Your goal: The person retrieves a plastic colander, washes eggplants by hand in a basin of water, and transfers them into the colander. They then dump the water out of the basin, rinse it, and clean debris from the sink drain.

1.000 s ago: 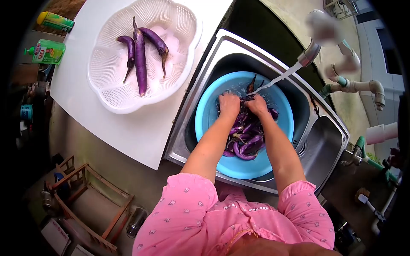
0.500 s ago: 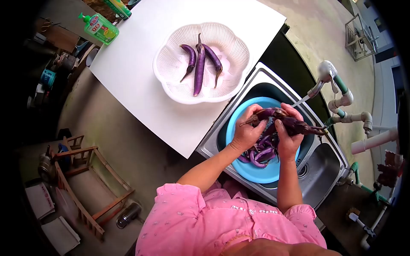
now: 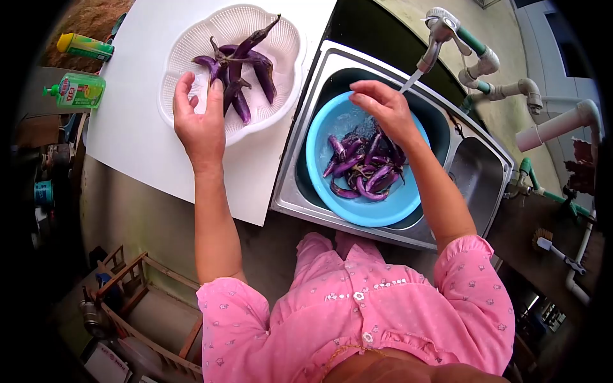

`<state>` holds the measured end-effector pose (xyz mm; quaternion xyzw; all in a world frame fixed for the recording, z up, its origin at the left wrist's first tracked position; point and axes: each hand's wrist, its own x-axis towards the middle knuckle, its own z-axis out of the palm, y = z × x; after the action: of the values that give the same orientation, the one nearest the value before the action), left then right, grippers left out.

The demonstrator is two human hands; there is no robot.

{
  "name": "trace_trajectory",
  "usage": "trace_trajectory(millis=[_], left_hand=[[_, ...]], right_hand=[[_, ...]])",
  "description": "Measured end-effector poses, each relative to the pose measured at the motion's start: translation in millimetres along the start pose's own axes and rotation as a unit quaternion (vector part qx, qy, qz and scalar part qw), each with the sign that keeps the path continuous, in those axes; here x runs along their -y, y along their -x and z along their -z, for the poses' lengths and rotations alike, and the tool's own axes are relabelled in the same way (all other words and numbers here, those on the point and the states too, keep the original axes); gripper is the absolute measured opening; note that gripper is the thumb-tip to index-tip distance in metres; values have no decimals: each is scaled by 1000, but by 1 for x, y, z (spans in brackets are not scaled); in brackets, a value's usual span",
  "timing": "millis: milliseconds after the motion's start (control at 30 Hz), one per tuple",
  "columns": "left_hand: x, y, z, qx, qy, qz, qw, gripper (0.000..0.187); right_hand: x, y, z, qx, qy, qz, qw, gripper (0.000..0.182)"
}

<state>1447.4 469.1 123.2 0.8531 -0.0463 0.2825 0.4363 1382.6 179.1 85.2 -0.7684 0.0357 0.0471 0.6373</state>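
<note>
Eggplants [image 3: 265,80] lie in the white basket [image 3: 284,76] left of the blue basin [image 3: 367,217], more inside the basin. My left fingers [image 3: 184,89] spread wide by the basket's bunch, right fingers [image 3: 377,91] loosely curled over the basin's far rim, both empty. Releasing low should spare skins; the basket is fuller than before.
</note>
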Motion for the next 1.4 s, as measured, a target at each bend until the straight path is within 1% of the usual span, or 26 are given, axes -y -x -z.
trace_trajectory(millis=[67, 100, 167, 200, 267, 333, 367, 467, 600, 667, 733, 767, 800, 867, 900, 933, 1000, 1033, 1067, 1100, 1133, 1200, 1233, 1267, 1333, 1400], left_hand=[[-35, 44, -14, 66, 204, 121, 969, 24], [-43, 73, -32, 140, 232, 174, 947, 18], [-35, 131, -84, 338, 194, 239, 889, 26], [-20, 159, -113, 389, 19, 157, 907, 33], [7, 201, -160, 477, -147, 172, 849, 39], [9, 212, -191, 486, -181, 190, 834, 38], [13, 216, -202, 486, -207, 211, 822, 38], [38, 232, -224, 505, -210, 199, 813, 39], [57, 241, -236, 591, -88, 188, 780, 40], [59, 241, -241, 551, 18, 212, 807, 42], [53, 242, -250, 440, 110, 130, 882, 40], [48, 244, -253, 393, 159, 192, 885, 40], [46, 248, -253, 395, 161, 195, 883, 40], [44, 253, -251, 311, -15, 230, 922, 41], [42, 253, -245, 308, -17, 233, 922, 41], [41, 255, -236, 361, -44, 258, 895, 42], [36, 255, -220, 469, -95, 300, 825, 43], [42, 248, -217, 544, -109, 269, 787, 44], [37, 232, -215, 545, -110, 267, 787, 44], [27, 214, -213, 515, 9, 274, 812, 43], [23, 204, -214, 478, 128, 277, 824, 42], [32, 209, -225, 476, 84, 238, 843, 38], [39, 212, -235, 499, 28, 228, 836, 38], [47, 220, -246, 520, -28, 215, 826, 38], [51, 232, -257, 532, -66, 200, 820, 38], [44, 230, -262, 545, -102, 186, 811, 38]], right_hand=[[-86, 25, 34, -66, 144, -214, 964, 42], [-123, 36, 42, -62, 233, -351, 905, 43], [-174, 51, 24, 13, 263, -414, 872, 61], [-200, 53, 5, -16, 367, -345, 864, 60], [-230, 43, -16, -36, 406, -322, 855, 56], [-226, 32, 1, 18, 380, -238, 894, 50], [-243, 29, 14, -40, 372, -154, 914, 44], [-240, 20, 10, -116, 405, -173, 890, 37], [-265, 25, 8, 29, 431, -86, 898, 42], [-271, 23, 12, -29, 396, -228, 889, 40], [-252, 20, 1, -101, 368, -305, 873, 35], [-262, 21, 2, -103, 343, -289, 888, 37], [-272, 26, 5, -104, 319, -276, 901, 39], [-287, 31, 25, -67, 282, -329, 899, 44], [-286, 35, 30, -86, 126, -307, 939, 36], [-284, 42, 33, -135, 138, -348, 918, 39], [-296, 49, 22, -203, 205, -300, 909, 45], [-303, 52, 23, -205, 203, -303, 909, 45], [-313, 53, 28, -152, 231, -296, 914, 47], [-318, 54, 31, -99, 260, -289, 916, 49], [-242, 45, 43, -53, -7, -300, 952, 46], [-225, 48, 43, -101, -44, -268, 957, 35], [-217, 49, 50, -120, 144, -201, 962, 29], [-207, 49, 57, -120, 146, -198, 962, 29], [-195, 52, 68, -205, 350, -43, 913, 28], [-204, 53, 76, -170, 382, -71, 906, 29]])
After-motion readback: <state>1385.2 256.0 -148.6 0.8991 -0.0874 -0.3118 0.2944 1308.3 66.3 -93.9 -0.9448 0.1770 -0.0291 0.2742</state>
